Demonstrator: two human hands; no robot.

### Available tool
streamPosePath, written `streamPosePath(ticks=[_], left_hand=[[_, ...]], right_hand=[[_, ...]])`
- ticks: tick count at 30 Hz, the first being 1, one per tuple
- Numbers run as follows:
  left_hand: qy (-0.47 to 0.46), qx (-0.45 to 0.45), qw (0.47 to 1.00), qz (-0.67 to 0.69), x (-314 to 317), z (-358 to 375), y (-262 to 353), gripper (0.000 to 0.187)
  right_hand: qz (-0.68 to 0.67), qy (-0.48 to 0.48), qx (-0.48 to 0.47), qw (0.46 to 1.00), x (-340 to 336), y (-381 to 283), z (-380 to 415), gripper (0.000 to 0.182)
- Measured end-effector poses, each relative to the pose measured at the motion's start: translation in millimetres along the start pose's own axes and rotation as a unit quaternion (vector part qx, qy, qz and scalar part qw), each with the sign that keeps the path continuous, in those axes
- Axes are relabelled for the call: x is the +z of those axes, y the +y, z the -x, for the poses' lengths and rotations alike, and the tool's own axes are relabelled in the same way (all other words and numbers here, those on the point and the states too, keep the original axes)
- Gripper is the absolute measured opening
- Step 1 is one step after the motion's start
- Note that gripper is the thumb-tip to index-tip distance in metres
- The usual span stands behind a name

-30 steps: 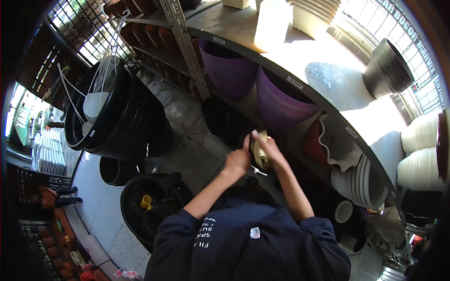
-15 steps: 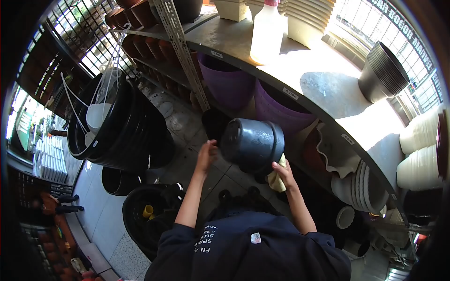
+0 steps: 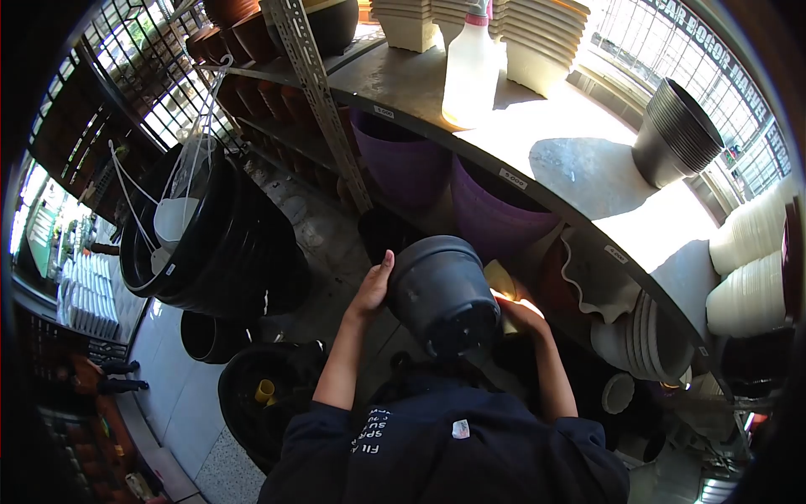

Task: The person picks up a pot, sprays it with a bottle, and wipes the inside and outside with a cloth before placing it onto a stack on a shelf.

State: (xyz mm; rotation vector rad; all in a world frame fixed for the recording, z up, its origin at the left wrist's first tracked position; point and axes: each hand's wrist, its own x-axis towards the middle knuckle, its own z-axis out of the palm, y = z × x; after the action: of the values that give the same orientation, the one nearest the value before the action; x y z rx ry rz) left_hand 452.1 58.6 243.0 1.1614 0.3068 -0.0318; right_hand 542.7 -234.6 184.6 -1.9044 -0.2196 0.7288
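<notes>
A black plastic flower pot (image 3: 445, 294) is tilted in front of my chest, its base with holes turned toward me and its rim away. My left hand (image 3: 369, 290) grips the pot's left side, thumb up along the wall, the other fingers partly hidden. At the pot's right side, my right hand (image 3: 522, 312) holds a pale yellow cloth (image 3: 500, 281) against it. Some of the right fingers are hidden behind the cloth and pot.
A spray bottle (image 3: 470, 71) and stacked black pots (image 3: 678, 134) stand on the curved shelf (image 3: 579, 160). Purple pots (image 3: 499, 206) sit beneath it. To the left are large black pots (image 3: 243, 227) and a black tub (image 3: 239, 395) with a yellow item inside.
The pot has turned so its base points down toward me instead of left. My left hand has come in from beside the pot onto its side. The cloth has shifted up along the right side.
</notes>
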Motion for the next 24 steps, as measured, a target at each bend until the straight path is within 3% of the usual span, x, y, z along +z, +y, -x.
streamPosePath(ticks=[2,3,5,6,7,8,9,10,11,14,15,18,19,20,23,24], left_hand=[[0.013,0.067,0.978,-0.199,-11.8,-4.2,-6.0,0.057],[0.020,0.100,0.950,-0.296,-15.0,-5.9,-8.5,0.058],[0.022,0.173,0.913,-0.369,5.5,1.0,-4.2,0.060],[0.022,0.207,0.890,-0.405,18.2,4.8,-3.5,0.062],[0.028,0.216,0.871,-0.440,27.5,5.8,-5.9,0.057],[0.055,0.243,0.861,-0.443,36.8,2.4,-14.4,0.055],[0.084,0.270,0.850,-0.445,44.8,-2.2,-25.1,0.054],[0.114,0.296,0.837,-0.446,48.0,-2.9,-31.2,0.053],[0.113,0.269,0.845,-0.449,46.3,-1.2,-30.0,0.047],[0.103,0.298,0.886,-0.340,41.8,1.2,-38.9,0.042],[0.124,0.336,0.855,-0.376,45.5,3.4,-34.3,0.040],[0.108,0.334,0.830,-0.434,45.9,11.1,-25.3,0.039],[0.105,0.340,0.831,-0.426,48.8,15.4,-24.5,0.038],[0.110,0.339,0.829,-0.431,48.4,15.4,-27.0,0.039],[0.134,0.315,0.823,-0.454,41.8,13.4,-42.8,0.038],[0.133,0.308,0.849,-0.408,43.8,9.7,-41.4,0.038]], right_hand=[[0.173,0.136,-0.072,0.973,-3.1,0.5,-6.7,0.058],[0.052,0.156,-0.096,0.982,-6.9,19.0,-17.0,0.058],[0.100,0.134,0.084,0.982,-11.3,-62.8,5.2,0.058],[0.104,0.098,0.108,0.984,-5.9,-94.1,14.7,0.059],[0.080,0.120,-0.018,0.989,8.7,-99.9,14.5,0.056],[0.094,0.075,-0.014,0.993,23.0,-107.1,14.8,0.050],[0.166,0.164,-0.239,0.943,49.7,-96.1,10.3,0.043],[0.257,0.212,-0.238,0.912,67.9,-111.5,25.6,0.040],[0.266,0.198,-0.262,0.906,75.7,-116.8,34.7,0.039],[0.257,0.193,-0.307,0.896,86.2,-119.0,37.7,0.037],[0.249,0.200,-0.316,0.894,87.6,-117.3,37.5,0.037],[0.213,0.216,-0.241,0.922,73.8,-108.3,5.0,0.032],[0.099,0.142,-0.142,0.975,62.6,-121.4,3.1,0.034],[0.045,0.091,-0.056,0.993,53.8,-129.5,-0.1,0.034],[0.110,0.145,-0.137,0.974,69.2,-122.7,7.2,0.034],[0.139,0.145,-0.153,0.968,74.8,-125.9,16.4,0.034]])
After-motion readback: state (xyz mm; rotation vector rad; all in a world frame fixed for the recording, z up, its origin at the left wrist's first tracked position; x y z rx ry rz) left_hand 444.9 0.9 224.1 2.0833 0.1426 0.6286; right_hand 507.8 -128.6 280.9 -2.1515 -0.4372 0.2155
